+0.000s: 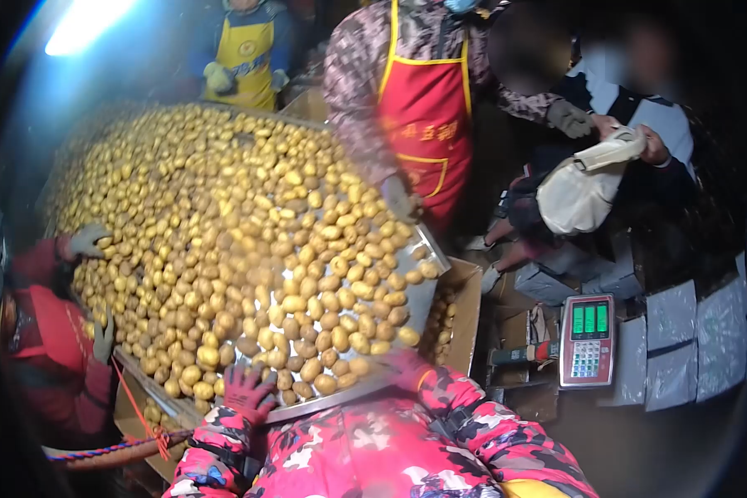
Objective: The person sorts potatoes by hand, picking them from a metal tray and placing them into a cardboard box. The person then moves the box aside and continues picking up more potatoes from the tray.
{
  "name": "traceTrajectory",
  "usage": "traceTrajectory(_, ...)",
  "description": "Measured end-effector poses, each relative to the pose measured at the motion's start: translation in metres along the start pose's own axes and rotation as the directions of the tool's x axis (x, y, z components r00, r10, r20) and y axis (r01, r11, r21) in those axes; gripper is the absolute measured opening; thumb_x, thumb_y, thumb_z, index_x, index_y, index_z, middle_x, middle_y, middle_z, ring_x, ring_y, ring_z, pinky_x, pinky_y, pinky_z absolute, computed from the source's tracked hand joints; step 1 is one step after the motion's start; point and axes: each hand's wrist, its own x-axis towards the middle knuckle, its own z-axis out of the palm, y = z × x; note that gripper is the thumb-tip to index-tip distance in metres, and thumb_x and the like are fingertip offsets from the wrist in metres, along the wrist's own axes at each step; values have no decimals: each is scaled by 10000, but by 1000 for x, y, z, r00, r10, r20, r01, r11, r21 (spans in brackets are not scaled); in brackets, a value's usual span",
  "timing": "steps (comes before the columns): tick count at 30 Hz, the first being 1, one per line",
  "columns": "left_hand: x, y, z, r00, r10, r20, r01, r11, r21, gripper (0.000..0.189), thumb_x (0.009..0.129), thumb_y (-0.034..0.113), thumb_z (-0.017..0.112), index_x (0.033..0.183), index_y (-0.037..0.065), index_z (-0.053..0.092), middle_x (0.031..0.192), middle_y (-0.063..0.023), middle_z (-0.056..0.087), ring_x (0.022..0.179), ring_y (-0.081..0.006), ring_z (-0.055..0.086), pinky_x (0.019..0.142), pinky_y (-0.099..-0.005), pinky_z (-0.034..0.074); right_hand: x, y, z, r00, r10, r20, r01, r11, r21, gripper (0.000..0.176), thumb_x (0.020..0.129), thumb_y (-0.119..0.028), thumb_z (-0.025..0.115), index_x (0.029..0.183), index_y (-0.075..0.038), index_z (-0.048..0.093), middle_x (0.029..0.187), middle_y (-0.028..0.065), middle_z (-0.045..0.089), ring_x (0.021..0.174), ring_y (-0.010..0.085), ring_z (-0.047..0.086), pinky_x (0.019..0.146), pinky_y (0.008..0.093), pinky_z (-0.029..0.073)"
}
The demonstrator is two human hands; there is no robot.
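Note:
A large metal sorting table (419, 286) is heaped with yellow-brown potatoes (224, 216). My left hand (249, 393), in a dark red glove, rests at the near edge against the closest potatoes, fingers spread and holding nothing. At the table's near right corner, my right hand (404, 369) wears a similar glove. It reaches inward beside the potatoes, somewhat blurred, with its fingers seemingly stretched out. Bare metal shows between the potatoes in front of me. My sleeves (506, 432) are pink camouflage.
A cardboard box (465, 319) with potatoes stands below the right edge. Beyond it are a scale (588, 340) and grey packages (671, 315). Co-workers in a red apron (427, 124), a yellow apron (245, 62) and red clothing (54, 340) surround the table. Another person holds a pale bag (585, 191).

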Motion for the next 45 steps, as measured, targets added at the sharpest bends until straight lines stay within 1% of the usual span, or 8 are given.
traceTrajectory(7,-44,-36,16,805,-557,-203,561,827,-42,768,846,396,675,1490,57,430,1550,-201,395,1458,-454,288,1206,-613,124,-5,-6,2,986,-82,-147,63,990,-130,543,819,-340,719,1320,-145,639,1171,195,611,1094,409,581,959,485,477)
traceTrajectory(13,-39,-29,15,791,-557,-254,544,830,-125,789,853,436,677,1492,47,429,1492,-197,466,1413,-397,378,1212,-589,151,2,-10,-27,992,-120,-38,111,977,-184,459,854,-302,702,1271,-114,671,1137,176,678,1053,379,643,941,459,517)
traceTrajectory(15,-37,-28,8,791,-566,-234,554,824,-123,783,861,446,665,1492,47,431,1481,-195,478,1403,-397,387,1220,-583,133,18,-29,-42,963,-117,-242,62,973,-221,405,864,-272,700,1230,-100,693,1081,159,710,1002,367,672,906,453,539)
traceTrajectory(29,-38,-28,0,774,-579,-255,539,815,-214,641,875,353,674,1417,47,520,1388,-212,531,1351,-421,431,1186,-611,198,296,-54,-134,861,-188,-473,-73,874,-481,786,803,-339,772,1497,-148,455,1454,263,479,1259,434,536,1054,483,462)
traceTrajectory(33,-36,-32,-7,774,-594,-221,550,802,-232,615,878,325,673,1401,37,525,1379,-211,535,1346,-420,440,1193,-607,198,304,-108,-116,876,148,-458,-119,989,91,608,826,-299,745,1374,-87,591,1258,219,646,1150,347,631,1013,457,481)
traceTrajectory(41,-32,-33,-13,785,-588,-196,551,807,-212,635,860,343,682,1398,43,528,1382,-185,541,1363,-396,429,1182,-610,202,322,-196,11,796,-268,-543,349,936,49,476,895,-299,694,1315,-85,628,1179,187,663,1116,363,611,970,457,481)
traceTrajectory(43,-30,-31,-13,789,-582,-196,544,811,-216,636,855,343,685,1393,40,531,1379,-189,541,1361,-396,430,1180,-612,204,315,-225,43,974,-214,-71,225,916,333,477,880,-277,684,1318,-106,603,1184,191,644,1115,370,606,958,455,484)
traceTrajectory(45,-30,-29,-14,795,-576,-189,534,813,-231,630,851,341,686,1382,37,538,1364,-189,552,1349,-399,439,1179,-615,206,308,-244,104,849,-508,-146,505,861,-60,478,841,-236,694,1294,-98,624,1252,179,610,1147,349,586,964,465,486)
